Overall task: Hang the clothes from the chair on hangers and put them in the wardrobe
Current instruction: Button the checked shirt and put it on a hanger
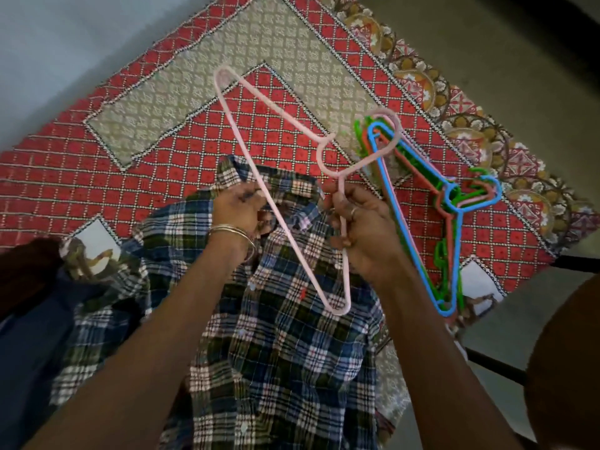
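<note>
Pink hanger [276, 190] in right grip [360, 228], plaid shirt [285, 352] collar pinched in left grip [240, 209].

No text, label, brand, number or sign can be read anywhere in this view.
</note>
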Demonstrator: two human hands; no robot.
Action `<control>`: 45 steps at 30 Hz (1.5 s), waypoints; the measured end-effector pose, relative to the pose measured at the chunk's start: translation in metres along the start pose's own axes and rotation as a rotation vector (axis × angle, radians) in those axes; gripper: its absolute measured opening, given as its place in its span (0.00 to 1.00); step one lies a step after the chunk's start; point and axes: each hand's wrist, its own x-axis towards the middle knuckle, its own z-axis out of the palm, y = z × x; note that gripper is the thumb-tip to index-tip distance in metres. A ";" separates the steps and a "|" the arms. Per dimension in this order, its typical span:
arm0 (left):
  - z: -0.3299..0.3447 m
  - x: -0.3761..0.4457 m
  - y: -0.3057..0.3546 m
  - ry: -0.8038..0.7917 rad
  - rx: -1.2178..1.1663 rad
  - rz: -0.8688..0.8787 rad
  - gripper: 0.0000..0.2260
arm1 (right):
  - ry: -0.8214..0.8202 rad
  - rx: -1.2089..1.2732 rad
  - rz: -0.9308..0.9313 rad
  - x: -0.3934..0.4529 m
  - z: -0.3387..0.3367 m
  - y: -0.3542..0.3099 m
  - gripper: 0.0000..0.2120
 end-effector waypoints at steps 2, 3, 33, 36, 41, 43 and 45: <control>-0.005 0.001 0.000 -0.051 -0.008 -0.010 0.08 | -0.034 0.016 0.034 0.006 0.002 0.000 0.11; -0.011 0.001 0.002 -0.043 -0.008 -0.013 0.09 | -0.042 0.008 0.050 0.010 0.006 0.002 0.11; -0.036 0.092 0.004 0.374 1.122 0.134 0.14 | 0.224 0.675 -0.176 0.154 0.050 -0.022 0.13; -0.052 0.094 0.006 0.377 1.071 0.171 0.14 | 0.236 0.417 -0.098 0.149 0.048 -0.009 0.11; -0.064 0.094 0.024 0.369 0.998 0.237 0.15 | 0.113 -0.217 0.085 0.129 0.028 0.001 0.09; -0.071 0.092 0.027 0.378 0.965 0.258 0.15 | 0.074 -0.305 0.076 0.119 0.022 0.005 0.09; -0.078 0.091 0.024 0.370 0.875 0.252 0.14 | 0.082 -0.367 -0.069 0.111 0.019 0.010 0.08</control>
